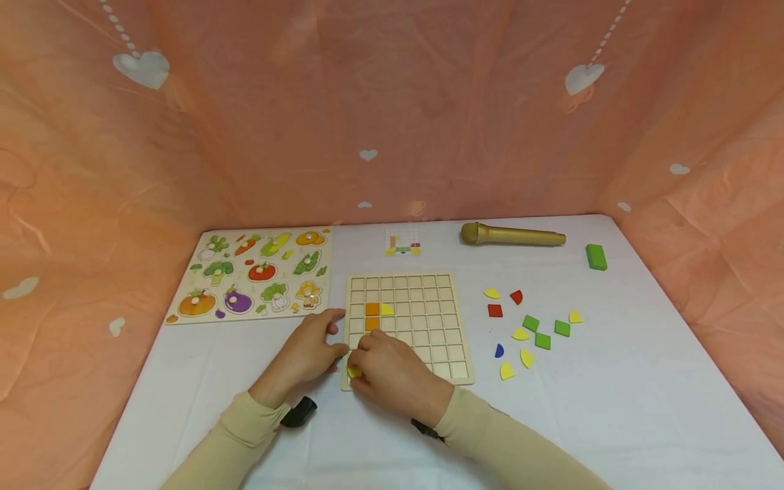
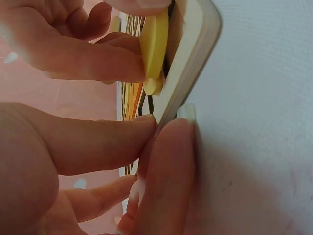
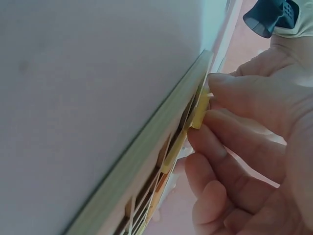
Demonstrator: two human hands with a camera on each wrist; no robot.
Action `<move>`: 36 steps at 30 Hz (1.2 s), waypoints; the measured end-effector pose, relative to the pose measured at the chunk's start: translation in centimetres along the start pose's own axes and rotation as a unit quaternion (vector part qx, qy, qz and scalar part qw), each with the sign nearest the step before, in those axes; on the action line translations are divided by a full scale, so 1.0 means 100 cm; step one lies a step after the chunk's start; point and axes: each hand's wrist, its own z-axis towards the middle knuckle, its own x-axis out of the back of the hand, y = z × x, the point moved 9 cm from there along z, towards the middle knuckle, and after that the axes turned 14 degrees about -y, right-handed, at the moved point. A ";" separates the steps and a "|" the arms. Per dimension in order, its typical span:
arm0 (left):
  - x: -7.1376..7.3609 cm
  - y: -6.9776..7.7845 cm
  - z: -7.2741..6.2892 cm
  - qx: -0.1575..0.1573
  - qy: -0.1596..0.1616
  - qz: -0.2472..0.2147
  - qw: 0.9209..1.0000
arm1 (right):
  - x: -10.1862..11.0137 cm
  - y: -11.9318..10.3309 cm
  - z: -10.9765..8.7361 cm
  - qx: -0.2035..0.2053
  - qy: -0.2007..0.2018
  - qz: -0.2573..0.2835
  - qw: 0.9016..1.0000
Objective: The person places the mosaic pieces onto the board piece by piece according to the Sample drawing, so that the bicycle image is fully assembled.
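A wooden grid board lies on the white table. My left hand is at its left edge; in the left wrist view the thumb and a finger pinch the board's rim. My right hand reaches over the near left corner and holds a yellow piece between thumb and fingers, at the cells there. Just beyond it, another yellow piece shows in the left wrist view. Two orange squares and a yellow quarter-circle sit in cells farther up. My right hand covers several cells.
Right of the board lie loose yellow quarter-circles, green diamonds, a red square, a red piece and a blue half-circle. Behind are a pattern card, gold microphone, green block and vegetable puzzle.
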 end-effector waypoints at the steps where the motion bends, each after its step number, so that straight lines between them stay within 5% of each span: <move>1: 0.000 0.000 0.000 0.001 0.000 -0.002 1.000 | 0.000 0.000 0.000 -0.001 0.000 0.001 1.000; 36: -0.001 -0.001 0.000 0.012 -0.009 -0.008 1.000 | 0.005 0.009 -0.006 -0.013 -0.005 0.018 1.000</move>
